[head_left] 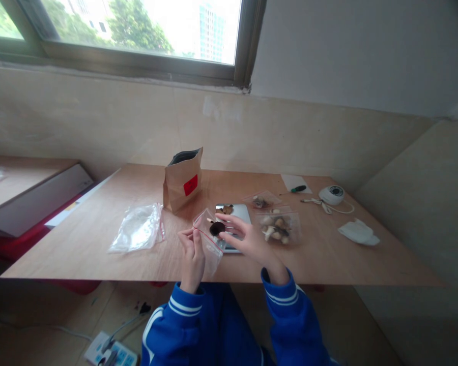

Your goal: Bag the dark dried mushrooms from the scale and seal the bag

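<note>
My left hand (pixel 192 251) pinches the edge of a clear zip bag (pixel 212 260) with a red seal line, just above the table's front edge. My right hand (pixel 248 238) grips a dark, round-capped dried mushroom (pixel 217 229) with a pale stem, at the bag's mouth. Behind my right hand lies a flat silver-white scale (pixel 243 212), partly covered by the hand and the bag. Brown dried mushroom pieces (pixel 225 209) rest on its far end. To the right, one zip bag (pixel 278 227) contains several pale and brown mushrooms, and a smaller bag (pixel 260 201) behind it holds darker bits.
A brown paper pouch (pixel 182 180) with a red label stands upright at the back. Empty clear bags (pixel 137 229) lie on the left. Farther right are a green-handled screwdriver (pixel 298 188), a white dome camera (pixel 331 195) with its cable, and a crumpled white tissue (pixel 359 232).
</note>
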`<state>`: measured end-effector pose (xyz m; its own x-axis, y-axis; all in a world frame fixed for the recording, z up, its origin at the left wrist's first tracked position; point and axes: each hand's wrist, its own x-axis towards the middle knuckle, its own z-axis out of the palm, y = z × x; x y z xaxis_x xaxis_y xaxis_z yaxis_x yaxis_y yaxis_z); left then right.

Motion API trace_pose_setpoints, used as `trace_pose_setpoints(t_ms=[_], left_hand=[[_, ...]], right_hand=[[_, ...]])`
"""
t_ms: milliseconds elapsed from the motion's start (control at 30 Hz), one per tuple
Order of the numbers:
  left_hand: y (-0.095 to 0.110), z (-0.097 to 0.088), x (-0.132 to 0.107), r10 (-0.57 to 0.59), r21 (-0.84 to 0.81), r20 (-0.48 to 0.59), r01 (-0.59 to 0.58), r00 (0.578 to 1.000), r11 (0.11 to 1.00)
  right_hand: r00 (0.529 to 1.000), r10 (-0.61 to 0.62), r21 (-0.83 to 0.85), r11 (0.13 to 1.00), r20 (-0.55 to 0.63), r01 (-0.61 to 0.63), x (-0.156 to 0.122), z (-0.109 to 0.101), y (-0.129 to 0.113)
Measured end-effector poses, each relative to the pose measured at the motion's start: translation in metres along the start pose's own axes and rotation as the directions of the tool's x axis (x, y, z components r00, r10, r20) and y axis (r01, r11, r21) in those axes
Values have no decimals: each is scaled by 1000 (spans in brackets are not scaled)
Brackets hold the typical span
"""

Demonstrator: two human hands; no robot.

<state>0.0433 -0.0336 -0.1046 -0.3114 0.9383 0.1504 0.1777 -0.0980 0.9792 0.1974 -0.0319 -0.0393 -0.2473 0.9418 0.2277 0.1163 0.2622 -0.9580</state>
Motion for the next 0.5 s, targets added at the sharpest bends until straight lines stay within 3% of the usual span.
trace_pose_setpoints(t_ms=[100,233,367,500], left_hand=[[0,-2,-2,-47,-68,-39,44,998,997],[-2,-5,-2,-164,-170,-49,153,985,973],[-5,-6,-2,-154,-246,-11,147,988,958],[-9,-7,-4,-56,-184,-33,49,998,982]], right_hand=[[990,-69,-26,998,-127,66,0,-9,12],[942,-86,-248,969,-326,2,1,-22,51],[937,-124,-591,800,-327,-100,-2,-22,86],[932,-125,-680,718,-339,-151,-1,-17,92]])
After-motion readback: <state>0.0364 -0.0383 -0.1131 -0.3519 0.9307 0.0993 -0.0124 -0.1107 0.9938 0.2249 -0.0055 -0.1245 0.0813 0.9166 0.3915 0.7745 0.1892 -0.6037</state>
